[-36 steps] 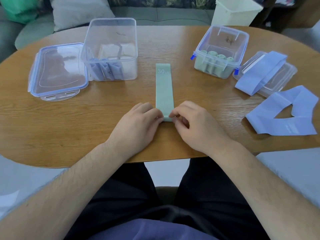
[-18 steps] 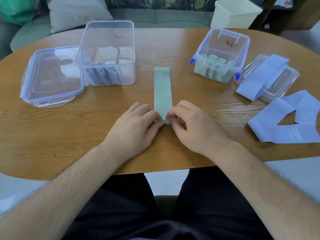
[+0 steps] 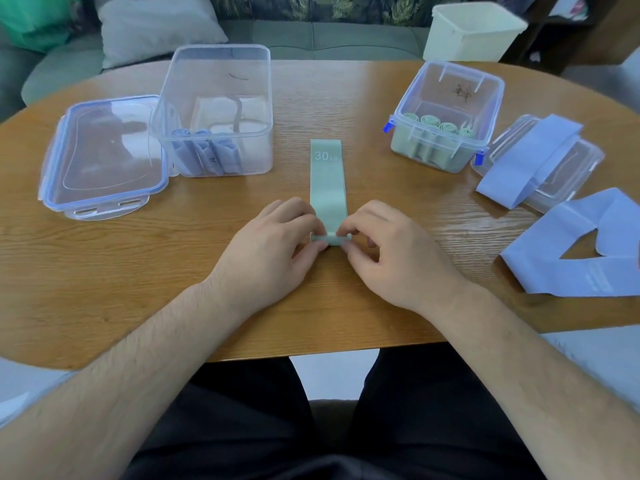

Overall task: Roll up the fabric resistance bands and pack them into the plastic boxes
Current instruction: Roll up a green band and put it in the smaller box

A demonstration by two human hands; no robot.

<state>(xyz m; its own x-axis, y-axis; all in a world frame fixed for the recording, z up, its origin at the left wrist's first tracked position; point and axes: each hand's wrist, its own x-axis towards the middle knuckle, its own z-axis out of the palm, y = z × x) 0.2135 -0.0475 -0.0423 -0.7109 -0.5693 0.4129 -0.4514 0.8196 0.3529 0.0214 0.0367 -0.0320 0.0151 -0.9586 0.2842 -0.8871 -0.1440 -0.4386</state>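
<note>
One wide-angle view is taken from the head, above the near edge of the table (image 3: 104,271), and is aimed forward and down. The left hand (image 3: 273,251) and right hand (image 3: 391,258) are seen close; the far edge is included.

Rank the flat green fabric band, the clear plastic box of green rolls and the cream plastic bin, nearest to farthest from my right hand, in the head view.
1. The flat green fabric band: centre, near end pinched by the right hand.
2. The clear plastic box of green rolls: farther back, right of the band.
3. The cream plastic bin: farthest back, right.
</note>
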